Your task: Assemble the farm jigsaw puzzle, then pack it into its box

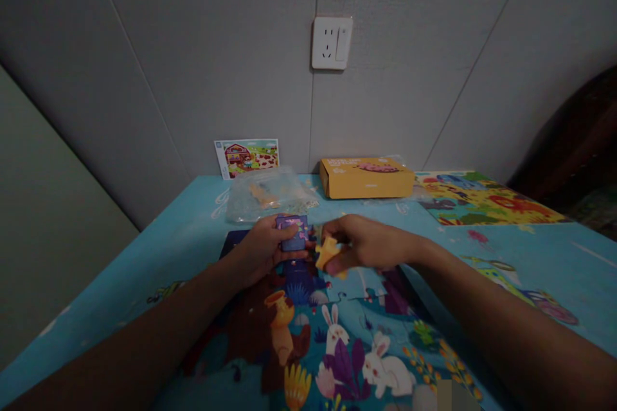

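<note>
My left hand [260,245] pinches a purple puzzle piece with a pink pattern [295,237] between thumb and fingers, picture side up. Just to its right, my right hand [359,244] holds an orange-yellow puzzle piece [328,253], tilted, its fingertips closed around it. Both hands are over the upper part of a joined puzzle [308,340], which shows white rabbits, a brown animal and plants on a dark teal ground. The hands hide part of the puzzle's top edge.
Behind the hands lies a clear plastic bag [270,196] with orange pieces inside. A picture card [248,158] leans on the wall. A yellow box [369,178] stands at the back, and a colourful animal puzzle [491,199] lies at the right on the blue tablecloth [530,263].
</note>
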`<action>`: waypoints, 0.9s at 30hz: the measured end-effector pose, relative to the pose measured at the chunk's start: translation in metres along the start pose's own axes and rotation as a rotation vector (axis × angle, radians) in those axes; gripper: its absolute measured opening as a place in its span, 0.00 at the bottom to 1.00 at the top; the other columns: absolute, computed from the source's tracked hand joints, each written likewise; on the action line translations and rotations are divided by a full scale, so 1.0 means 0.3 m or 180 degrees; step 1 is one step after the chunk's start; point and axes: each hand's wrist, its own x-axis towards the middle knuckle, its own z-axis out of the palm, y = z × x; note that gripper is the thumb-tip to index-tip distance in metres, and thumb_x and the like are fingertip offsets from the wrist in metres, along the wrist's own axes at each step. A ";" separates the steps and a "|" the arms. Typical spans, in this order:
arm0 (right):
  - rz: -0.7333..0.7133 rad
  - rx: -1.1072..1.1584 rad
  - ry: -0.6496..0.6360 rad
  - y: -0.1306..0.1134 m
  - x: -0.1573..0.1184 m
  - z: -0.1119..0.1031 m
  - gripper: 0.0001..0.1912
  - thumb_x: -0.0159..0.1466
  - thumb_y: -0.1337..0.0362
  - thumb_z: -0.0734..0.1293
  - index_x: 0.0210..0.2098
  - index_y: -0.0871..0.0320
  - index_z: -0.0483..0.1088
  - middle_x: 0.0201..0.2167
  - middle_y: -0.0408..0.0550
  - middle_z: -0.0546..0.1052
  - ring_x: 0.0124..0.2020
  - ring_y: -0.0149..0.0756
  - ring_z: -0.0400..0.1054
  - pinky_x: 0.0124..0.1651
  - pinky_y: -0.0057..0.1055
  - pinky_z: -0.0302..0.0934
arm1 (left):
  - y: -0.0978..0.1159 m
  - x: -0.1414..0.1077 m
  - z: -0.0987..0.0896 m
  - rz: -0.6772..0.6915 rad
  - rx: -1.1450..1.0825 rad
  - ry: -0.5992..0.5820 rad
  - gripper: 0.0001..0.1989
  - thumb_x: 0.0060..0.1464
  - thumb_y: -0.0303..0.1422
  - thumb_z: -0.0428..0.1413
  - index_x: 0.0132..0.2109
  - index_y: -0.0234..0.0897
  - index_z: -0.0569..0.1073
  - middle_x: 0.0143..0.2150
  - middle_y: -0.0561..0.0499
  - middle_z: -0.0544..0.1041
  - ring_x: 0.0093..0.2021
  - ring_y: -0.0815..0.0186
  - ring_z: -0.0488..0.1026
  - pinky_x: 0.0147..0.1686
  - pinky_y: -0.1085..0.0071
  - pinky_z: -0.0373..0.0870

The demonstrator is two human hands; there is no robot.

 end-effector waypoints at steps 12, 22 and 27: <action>-0.0652 -0.1027 0.1753 0.036 0.076 0.137 0.18 0.67 0.66 0.56 0.55 0.62 0.65 0.46 0.56 0.68 0.45 0.39 0.64 0.50 0.37 0.60 | -0.007 -0.002 -0.012 0.0228 0.0118 0.0015 0.08 0.52 0.29 0.59 0.40 0.33 0.71 0.34 0.47 0.77 0.31 0.64 0.77 0.28 0.66 0.79; -0.0236 -0.1646 0.1137 0.046 0.072 0.115 0.45 0.52 0.43 0.70 0.57 0.70 0.63 0.49 0.64 0.68 0.49 0.52 0.61 0.54 0.46 0.57 | 0.078 -0.011 -0.027 0.0879 -0.0448 0.0898 0.08 0.55 0.26 0.55 0.43 0.28 0.72 0.40 0.41 0.78 0.30 0.63 0.78 0.16 0.77 0.74; -0.0023 -0.1270 0.1177 0.057 0.093 0.110 0.50 0.46 0.43 0.74 0.59 0.69 0.62 0.47 0.61 0.67 0.47 0.48 0.64 0.51 0.41 0.59 | 0.092 0.021 -0.041 0.1267 -0.1272 0.1062 0.15 0.55 0.16 0.49 0.48 0.30 0.71 0.45 0.43 0.77 0.42 0.61 0.78 0.39 0.68 0.80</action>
